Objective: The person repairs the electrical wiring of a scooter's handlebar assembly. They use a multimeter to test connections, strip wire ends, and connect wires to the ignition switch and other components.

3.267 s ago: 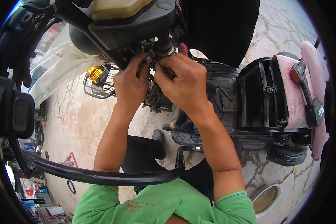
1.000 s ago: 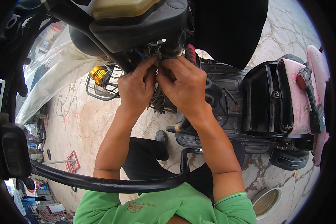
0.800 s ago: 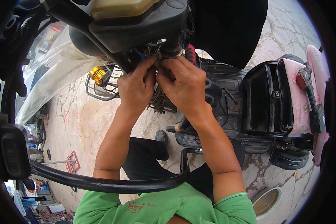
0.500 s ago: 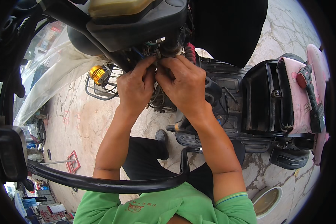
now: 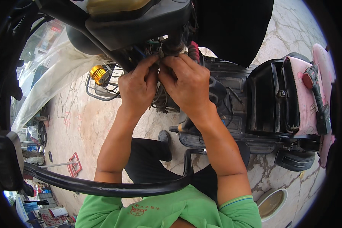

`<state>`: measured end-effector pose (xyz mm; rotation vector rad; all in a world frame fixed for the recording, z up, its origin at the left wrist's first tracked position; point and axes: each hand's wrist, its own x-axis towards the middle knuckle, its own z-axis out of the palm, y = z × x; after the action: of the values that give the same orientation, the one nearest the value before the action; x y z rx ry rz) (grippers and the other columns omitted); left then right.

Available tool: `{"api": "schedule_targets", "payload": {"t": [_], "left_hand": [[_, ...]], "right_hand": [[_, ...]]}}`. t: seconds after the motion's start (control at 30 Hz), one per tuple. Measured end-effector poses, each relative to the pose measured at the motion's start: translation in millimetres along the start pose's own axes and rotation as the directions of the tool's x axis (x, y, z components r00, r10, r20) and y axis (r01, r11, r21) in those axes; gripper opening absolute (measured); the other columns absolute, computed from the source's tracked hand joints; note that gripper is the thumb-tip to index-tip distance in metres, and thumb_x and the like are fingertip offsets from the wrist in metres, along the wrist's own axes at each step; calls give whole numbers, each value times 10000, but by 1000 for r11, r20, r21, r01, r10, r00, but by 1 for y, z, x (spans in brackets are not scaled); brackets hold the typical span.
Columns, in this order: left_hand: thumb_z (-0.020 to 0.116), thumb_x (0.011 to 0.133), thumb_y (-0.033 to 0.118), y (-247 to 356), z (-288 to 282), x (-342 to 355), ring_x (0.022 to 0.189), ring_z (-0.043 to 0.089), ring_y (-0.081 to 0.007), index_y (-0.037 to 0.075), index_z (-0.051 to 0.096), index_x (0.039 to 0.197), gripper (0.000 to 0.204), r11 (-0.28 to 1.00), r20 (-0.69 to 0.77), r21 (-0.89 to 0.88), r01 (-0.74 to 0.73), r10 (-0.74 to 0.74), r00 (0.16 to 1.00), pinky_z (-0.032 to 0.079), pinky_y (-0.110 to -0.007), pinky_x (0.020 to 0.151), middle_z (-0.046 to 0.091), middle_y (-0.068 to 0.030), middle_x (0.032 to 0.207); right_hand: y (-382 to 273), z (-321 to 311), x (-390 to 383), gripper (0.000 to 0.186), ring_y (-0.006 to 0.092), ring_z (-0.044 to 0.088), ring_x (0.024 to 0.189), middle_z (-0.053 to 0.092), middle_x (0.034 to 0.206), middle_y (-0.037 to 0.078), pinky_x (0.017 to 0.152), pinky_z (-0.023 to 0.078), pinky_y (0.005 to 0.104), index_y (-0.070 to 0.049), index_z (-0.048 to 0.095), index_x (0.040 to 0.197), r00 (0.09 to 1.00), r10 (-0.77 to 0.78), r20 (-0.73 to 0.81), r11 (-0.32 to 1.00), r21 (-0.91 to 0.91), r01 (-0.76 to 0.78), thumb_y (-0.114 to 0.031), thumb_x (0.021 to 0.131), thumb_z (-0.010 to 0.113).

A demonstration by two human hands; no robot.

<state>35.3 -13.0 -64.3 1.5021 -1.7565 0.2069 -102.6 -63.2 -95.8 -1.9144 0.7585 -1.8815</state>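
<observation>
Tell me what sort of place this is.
Probably an outdoor scooter repair spot: an opened scooter stands on cracked paving, both hands work in its wiring, and a cordless drill lies on the seat.

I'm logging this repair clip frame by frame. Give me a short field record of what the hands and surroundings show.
setting: scooter on cracked stone floor
left hand: fingers pinched in wire bundle under handlebar housing
right hand: fingertips at same wires
nearby: gold-coloured lamp in wire basket; cordless drill on pink seat cover
</observation>
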Motion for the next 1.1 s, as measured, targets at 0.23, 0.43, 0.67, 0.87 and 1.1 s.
{"api": "schedule_targets", "payload": {"t": [0.23,0.43,0.67,0.87,1.1], "left_hand": [[668,883,8,-1,0,2,531,639,-262,75,711,1136,265,1000,-1,17,4,-4,1000,474,-342,515,628,-109,636],[667,882,13,0,-3,2,490,596,-264,80,706,1151,280,998,47,34,59,-61,997,445,-360,491,575,-100,587],[670,891,29,-1,-3,2,459,565,-252,77,707,1134,251,999,36,21,46,-47,998,421,-356,475,551,-87,560],[686,888,37,3,0,2,440,541,-226,67,711,1108,223,999,14,5,43,-43,999,410,-346,467,533,-75,544],[704,886,30,0,-1,2,424,513,-183,62,710,1130,247,998,19,-4,62,-62,998,384,-325,453,516,-69,532]], "right_hand": [[1,0,1,152,299,656,618,650,802,94,554,521,381,-43,671,894,1000,-20,-9,1000,10,20,-47,767,756],[-2,-2,0,192,287,665,624,663,814,95,559,528,371,-37,693,959,998,58,11,995,85,-59,-49,782,766],[-18,-15,-5,260,234,675,620,683,824,109,575,537,339,-33,705,1040,975,213,68,965,141,-221,-38,790,777],[-10,-14,-11,206,205,690,649,711,834,119,605,539,298,-3,709,1016,953,299,45,917,262,-300,-9,817,763],[-12,-23,-14,102,91,675,643,720,766,85,583,516,247,29,723,968,872,463,159,736,479,-478,5,870,742]]}}
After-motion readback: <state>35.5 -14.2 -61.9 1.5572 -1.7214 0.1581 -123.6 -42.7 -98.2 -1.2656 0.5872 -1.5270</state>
